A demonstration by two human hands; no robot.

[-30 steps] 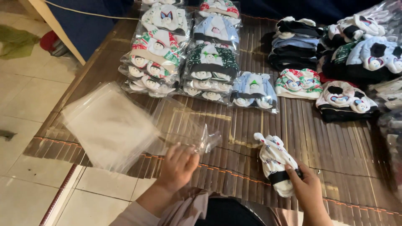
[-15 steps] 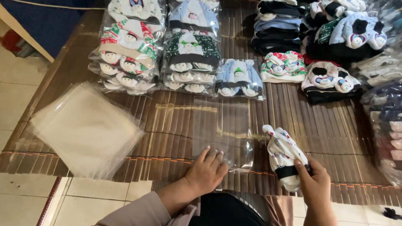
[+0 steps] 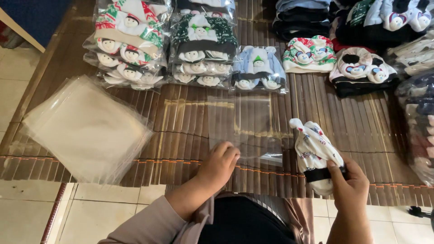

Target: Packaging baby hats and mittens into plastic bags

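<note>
**Bag and hat: where this could slip**

Risk sits mostly with the clear bag point(image 3: 246, 126); it lies flat on the slatted mat point(image 3: 181, 135), just ahead of me, and my left hand point(image 3: 219, 165) presses its near edge with curled fingertips, pinning it rather than gripping it; the film is thin and glossy, so I judge it could slide on the slats or fold over itself if the pressure lifts; I cannot tell whether its mouth is open.

My right hand point(image 3: 348, 185) is closed around the lower end of a folded white hat point(image 3: 314, 153) with a dark band; the top of the hat rests on the mat just beside the bag, not touching it as far as I can see; held only at one end, the bundle could unroll or sag, and a loose fold would catch on the bag's edge.

Other hazards, as I judge them:

- the stack of spare bags point(image 3: 86, 129) to the left lies near the mat's edge by the tiled floor point(image 3: 36, 217); a sweep of my left sleeve could push sheets off;
- the packed hats point(image 3: 199, 49) stacked in rows beyond the bag lean a little; a forward reach could nudge the nearest pack point(image 3: 258, 70), which lies just beyond the bag's far edge;
- the loose hats point(image 3: 312, 54) to the right are unwrapped and could get mixed with the one I hold.
</note>
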